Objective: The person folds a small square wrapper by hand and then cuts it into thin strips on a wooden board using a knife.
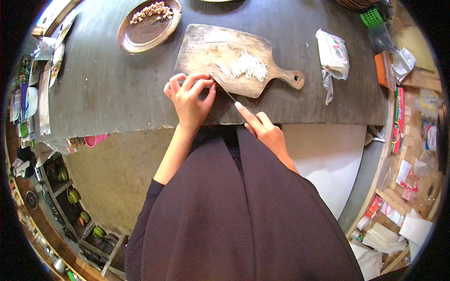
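Observation:
My right hand [266,131] grips a thin knife [228,94], index finger stretched along it. The blade slants up and left to the near edge of a wooden cutting board [199,58]. At the blade's tip, my left hand [193,100] is closed in a pinch, thumb and fingertips together; whatever they hold is hidden. A pile of thin white shreds [248,66] lies on the board toward its handle. Near the board's far edge lies a flat, pale rectangular piece [215,37].
A brown plate [140,38] with chopped light-brown pieces [152,12] stands at the back left of the dark table [93,84]. To the right lies a white plastic packet [333,54]. An orange container [384,70] and a green basket [371,18] stand at the right edge.

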`<state>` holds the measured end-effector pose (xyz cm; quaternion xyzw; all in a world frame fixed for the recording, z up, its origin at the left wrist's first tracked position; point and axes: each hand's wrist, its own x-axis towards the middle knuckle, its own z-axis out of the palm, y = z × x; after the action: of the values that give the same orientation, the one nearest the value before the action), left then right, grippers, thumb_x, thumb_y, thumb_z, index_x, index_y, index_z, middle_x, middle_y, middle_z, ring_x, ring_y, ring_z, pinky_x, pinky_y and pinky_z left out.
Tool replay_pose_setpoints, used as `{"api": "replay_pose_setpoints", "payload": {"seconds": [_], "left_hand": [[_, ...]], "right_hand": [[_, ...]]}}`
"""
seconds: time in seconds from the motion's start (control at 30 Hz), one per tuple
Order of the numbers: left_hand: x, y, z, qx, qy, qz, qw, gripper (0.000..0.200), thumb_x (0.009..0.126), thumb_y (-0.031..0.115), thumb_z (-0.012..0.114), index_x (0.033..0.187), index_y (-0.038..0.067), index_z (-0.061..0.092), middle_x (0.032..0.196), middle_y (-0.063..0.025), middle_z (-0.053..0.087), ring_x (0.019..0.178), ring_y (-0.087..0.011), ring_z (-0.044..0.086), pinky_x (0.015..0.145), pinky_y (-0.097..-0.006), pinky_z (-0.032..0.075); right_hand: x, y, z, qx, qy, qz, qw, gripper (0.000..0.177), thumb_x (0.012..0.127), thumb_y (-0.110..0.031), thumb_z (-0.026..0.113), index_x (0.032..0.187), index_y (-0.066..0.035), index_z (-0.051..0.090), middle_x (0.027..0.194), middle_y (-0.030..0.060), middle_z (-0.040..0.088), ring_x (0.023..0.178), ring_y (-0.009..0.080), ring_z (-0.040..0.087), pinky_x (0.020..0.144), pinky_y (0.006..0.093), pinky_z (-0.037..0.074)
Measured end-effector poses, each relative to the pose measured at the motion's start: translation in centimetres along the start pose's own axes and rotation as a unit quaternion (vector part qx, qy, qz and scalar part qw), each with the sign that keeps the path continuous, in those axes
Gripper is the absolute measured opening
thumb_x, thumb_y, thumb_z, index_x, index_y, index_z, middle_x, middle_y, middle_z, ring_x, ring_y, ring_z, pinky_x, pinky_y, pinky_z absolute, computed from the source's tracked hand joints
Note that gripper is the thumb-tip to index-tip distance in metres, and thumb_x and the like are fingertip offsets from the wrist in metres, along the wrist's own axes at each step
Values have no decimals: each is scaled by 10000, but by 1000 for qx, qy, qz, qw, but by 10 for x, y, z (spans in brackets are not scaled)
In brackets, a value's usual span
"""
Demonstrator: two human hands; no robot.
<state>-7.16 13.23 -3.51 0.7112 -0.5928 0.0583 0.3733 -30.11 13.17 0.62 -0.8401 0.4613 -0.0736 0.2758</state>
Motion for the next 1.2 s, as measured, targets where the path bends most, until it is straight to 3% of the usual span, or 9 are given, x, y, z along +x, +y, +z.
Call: {"api": "replay_pose_setpoints", "payload": {"seconds": [0.37,0.43,1.2], "left_hand": [[-5,12,1,37,27,-36,998,100,793,246,832,864,222,766,1067,144,737,1056,-220,519,993,-425,300],[-6,11,0,38,23,-42,998,111,789,246,844,873,231,773,1074,147,742,1081,-213,520,1008,-412,299],[-6,9,-1,22,8,-48,999,121,780,214,845,877,222,773,1083,138,747,1109,-217,532,1022,-409,305]], "right_hand": [[-7,12,-6,-9,39,-1,999,597,977,-128,648,1509,-367,520,900,78,576,702,304,675,674,432,568],[-7,14,-5,-2,69,-52,996,635,955,-200,681,1526,-392,481,857,73,544,612,289,653,582,424,586],[-9,7,-3,4,43,-53,998,662,947,-196,693,1534,-401,465,867,79,543,626,301,668,587,432,591]]}}
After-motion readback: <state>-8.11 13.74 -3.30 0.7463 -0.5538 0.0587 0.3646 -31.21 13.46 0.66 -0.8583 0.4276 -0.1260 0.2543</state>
